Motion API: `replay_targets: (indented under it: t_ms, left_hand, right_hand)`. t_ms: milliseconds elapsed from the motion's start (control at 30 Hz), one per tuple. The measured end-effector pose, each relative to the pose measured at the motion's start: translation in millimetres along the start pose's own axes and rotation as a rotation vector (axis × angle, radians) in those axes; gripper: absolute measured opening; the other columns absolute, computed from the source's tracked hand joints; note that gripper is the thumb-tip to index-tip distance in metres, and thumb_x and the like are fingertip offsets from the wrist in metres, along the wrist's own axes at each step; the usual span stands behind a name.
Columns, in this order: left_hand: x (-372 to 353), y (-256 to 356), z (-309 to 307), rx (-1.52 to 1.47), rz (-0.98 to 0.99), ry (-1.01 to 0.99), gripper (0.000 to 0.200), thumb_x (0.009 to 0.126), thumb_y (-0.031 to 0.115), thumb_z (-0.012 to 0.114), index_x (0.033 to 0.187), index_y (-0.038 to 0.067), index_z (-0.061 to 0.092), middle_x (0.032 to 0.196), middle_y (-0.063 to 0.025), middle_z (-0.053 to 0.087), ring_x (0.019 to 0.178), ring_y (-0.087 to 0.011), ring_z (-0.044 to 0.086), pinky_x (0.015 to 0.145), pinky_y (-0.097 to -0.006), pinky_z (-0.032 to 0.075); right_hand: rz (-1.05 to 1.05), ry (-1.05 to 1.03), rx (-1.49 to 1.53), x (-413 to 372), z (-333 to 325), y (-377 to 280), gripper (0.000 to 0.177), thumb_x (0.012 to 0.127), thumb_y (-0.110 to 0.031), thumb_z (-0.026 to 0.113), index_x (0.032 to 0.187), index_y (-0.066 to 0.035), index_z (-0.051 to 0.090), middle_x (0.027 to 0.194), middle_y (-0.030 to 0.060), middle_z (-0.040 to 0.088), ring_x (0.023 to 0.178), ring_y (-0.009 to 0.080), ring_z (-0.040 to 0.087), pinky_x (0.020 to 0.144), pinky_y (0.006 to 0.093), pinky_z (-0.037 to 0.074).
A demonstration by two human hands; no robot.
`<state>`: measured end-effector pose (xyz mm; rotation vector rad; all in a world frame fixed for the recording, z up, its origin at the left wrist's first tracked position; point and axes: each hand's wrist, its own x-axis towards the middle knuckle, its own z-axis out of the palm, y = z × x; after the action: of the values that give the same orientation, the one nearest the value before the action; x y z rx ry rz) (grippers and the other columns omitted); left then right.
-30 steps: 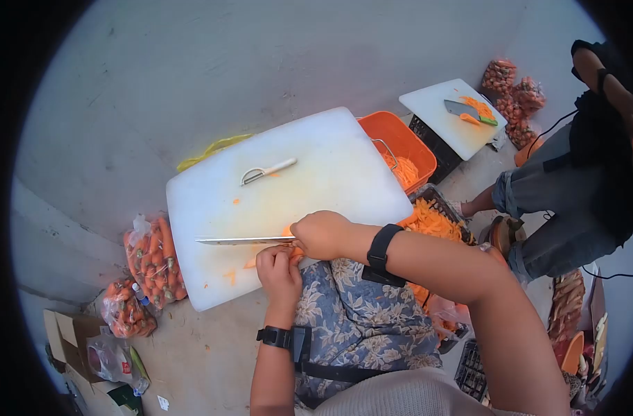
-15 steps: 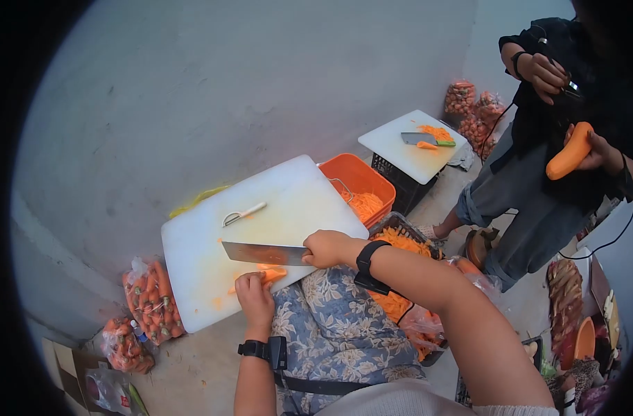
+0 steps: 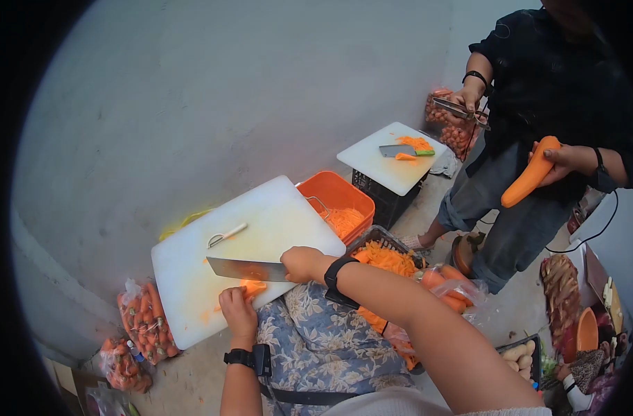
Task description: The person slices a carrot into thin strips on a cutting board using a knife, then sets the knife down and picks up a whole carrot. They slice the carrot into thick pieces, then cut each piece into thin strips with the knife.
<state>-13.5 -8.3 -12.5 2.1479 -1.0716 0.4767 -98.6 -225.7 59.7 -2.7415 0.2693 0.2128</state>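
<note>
The right hand point(image 3: 302, 263) had its fingers wrapped tight round the handle of a cleaver point(image 3: 247, 269), whose broad blade pointed left and stood edge-down over the near part of a white cutting board point(image 3: 268, 215). Just on the near side of the blade, the left hand point(image 3: 236, 310) lay with its fingers curled down on a carrot piece point(image 3: 253, 287), pinning it to the board close to the near edge; blade and carrot looked to be touching, though the exact contact could not be made out. Orange stains and small scraps marked the board around them. Farther back on the same board lay a peeler point(image 3: 226, 235), well apart from both hands. To the right of the board stood an orange basket point(image 3: 335, 195) with shredded carrot inside, and nearer, beside the right forearm, a black crate point(image 3: 372, 239) heaped with cut carrot. On the floor to the left of the board sat bags of carrots point(image 3: 143, 320). Beyond the basket a second cutting board point(image 3: 382, 166) rested on a dark crate and carried another cleaver point(image 3: 397, 150) and some carrot slices point(image 3: 417, 143). At the far right stood another person in dark clothes, one hand point(image 3: 560, 158) closed round a large whole carrot point(image 3: 530, 173), the other hand point(image 3: 469, 97) holding a thin metal tool point(image 3: 449, 106).
</note>
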Motion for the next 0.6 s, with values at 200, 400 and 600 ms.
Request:
replay_targets:
  t_ms: [200, 400, 600]
  left_hand:
    - [-4, 1, 1, 0.042, 0.008, 0.021, 0.030, 0.071, -0.004, 0.067, 0.099, 0.002, 0.057, 0.099, -0.0153, 0.053, 0.099, -0.0357, 0.050, 0.089, -0.0442, 0.041]
    - [4, 6, -9, 0.057, -0.013, -0.048, 0.029, 0.072, -0.003, 0.068, 0.099, 0.001, 0.057, 0.101, -0.0162, 0.054, 0.100, -0.0367, 0.050, 0.089, -0.0448, 0.041]
    - [2, 12, -7, 0.073, -0.038, -0.057, 0.028, 0.075, -0.005, 0.066, 0.101, -0.001, 0.055, 0.101, -0.0170, 0.054, 0.098, -0.0378, 0.051, 0.087, -0.0454, 0.041]
  right_hand:
    - [0.034, 0.045, 0.015, -4, -2, -4, 0.026, 0.073, -0.018, 0.073, 0.093, -0.002, 0.073, 0.096, 0.0187, 0.070, 0.095, 0.0328, 0.067, 0.082, 0.0406, 0.054]
    - [0.109, -0.087, 0.119, 3, -27, -11, 0.032, 0.069, -0.019, 0.079, 0.094, 0.001, 0.072, 0.085, 0.0177, 0.071, 0.072, 0.0295, 0.070, 0.066, 0.0382, 0.055]
    - [0.063, 0.043, -0.008, 9, -48, -38, 0.030, 0.074, -0.024, 0.074, 0.098, -0.007, 0.074, 0.101, 0.0139, 0.071, 0.095, 0.0284, 0.069, 0.079, 0.0389, 0.055]
